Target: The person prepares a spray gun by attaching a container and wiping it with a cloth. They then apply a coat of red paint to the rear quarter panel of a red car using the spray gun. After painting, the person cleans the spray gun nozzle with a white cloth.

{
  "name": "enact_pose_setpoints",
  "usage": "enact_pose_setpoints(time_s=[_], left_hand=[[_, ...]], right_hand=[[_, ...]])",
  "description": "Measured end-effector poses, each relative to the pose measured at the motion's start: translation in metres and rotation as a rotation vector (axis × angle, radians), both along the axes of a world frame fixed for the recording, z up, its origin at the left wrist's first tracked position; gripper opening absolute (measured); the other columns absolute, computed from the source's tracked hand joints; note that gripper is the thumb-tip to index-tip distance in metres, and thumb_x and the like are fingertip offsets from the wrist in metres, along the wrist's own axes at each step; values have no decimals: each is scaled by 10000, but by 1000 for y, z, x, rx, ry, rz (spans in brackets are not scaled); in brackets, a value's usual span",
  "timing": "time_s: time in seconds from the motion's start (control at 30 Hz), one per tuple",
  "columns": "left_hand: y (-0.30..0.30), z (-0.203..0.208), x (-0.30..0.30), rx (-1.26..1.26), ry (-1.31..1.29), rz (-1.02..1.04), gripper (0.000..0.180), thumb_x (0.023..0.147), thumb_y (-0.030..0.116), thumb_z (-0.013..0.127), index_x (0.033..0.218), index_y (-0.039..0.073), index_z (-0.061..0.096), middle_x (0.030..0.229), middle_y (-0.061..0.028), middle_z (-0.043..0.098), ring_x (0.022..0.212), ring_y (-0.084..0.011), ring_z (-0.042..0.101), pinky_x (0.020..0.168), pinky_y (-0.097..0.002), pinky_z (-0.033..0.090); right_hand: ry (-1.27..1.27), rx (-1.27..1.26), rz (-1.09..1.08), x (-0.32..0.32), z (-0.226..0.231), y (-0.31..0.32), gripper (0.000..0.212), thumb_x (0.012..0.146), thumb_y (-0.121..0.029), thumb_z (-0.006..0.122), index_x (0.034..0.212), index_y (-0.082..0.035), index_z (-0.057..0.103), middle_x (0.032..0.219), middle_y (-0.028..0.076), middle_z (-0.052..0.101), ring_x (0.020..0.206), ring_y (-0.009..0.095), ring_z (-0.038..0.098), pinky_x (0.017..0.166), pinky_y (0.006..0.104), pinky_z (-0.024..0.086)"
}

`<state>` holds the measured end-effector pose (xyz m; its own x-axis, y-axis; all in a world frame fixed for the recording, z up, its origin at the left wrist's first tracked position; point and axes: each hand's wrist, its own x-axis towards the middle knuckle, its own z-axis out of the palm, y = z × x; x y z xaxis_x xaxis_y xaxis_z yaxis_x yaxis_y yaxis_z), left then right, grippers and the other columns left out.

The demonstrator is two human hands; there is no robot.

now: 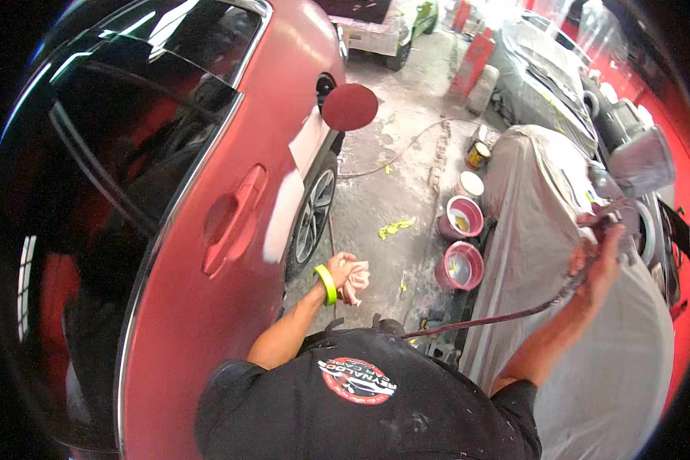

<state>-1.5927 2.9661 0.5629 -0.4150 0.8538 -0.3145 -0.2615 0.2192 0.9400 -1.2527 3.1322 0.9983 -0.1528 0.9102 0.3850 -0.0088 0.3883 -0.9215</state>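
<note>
Near the lower middle, my left hand (pixel 340 268) is closed around a crumpled pale pink cloth (pixel 356 280); a yellow-green band circles that wrist. It is just right of a red car (pixel 184 330), close to the car's wheel (pixel 315 215). My right hand (pixel 602 264) is stretched out to the right, wrapped round the handle of a spray gun (pixel 613 211) whose outline is partly blurred. From that hand a dark red hose (pixel 498 319) runs back toward my waist. Under the right arm lies a grey cover (pixel 529 253) draped over something large.
Pink buckets (pixel 460 266) and a white-lidded tub (pixel 470 184) line the floor beside the cover. Yellow-green scraps (pixel 396 228) and a thin hose (pixel 406 151) lie on the concrete. A red round mirror (pixel 350 106) juts from the car. Behind stands another covered car (pixel 540 65).
</note>
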Motion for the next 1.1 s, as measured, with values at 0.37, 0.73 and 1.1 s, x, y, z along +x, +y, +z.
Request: enact_pose_setpoints(time_s=[0.37, 0.73, 1.1], left_hand=[[194, 87, -85, -181, 189, 260, 382, 969, 234, 576, 1260, -9, 535, 847, -105, 687, 574, -157, 634, 403, -331, 554], [345, 228, -146, -228, 982, 527, 707, 909, 370, 655, 1482, 65, 375, 774, -132, 723, 605, -303, 687, 568, -432, 535], [389, 261, -190, -694, 1111, 547, 410, 851, 503, 688, 1038, 141, 652, 654, -70, 637, 590, -294, 656, 513, -410, 499]], right_hand=[[-114, 125, 327, -166, 17, 365, 567, 1047, -464, 427, 1352, 5, 516, 1028, 96, 679, 405, 21, 347, 353, 183, 272], [-293, 45, 838, -432, -67, 505, 362, 1002, -363, 579, 1161, -42, 632, 903, 51, 690, 463, 34, 431, 391, 229, 326], [-612, 192, 1252, -572, -188, 488, 271, 928, -242, 689, 987, 22, 663, 681, 82, 615, 585, 130, 526, 545, 329, 450]])
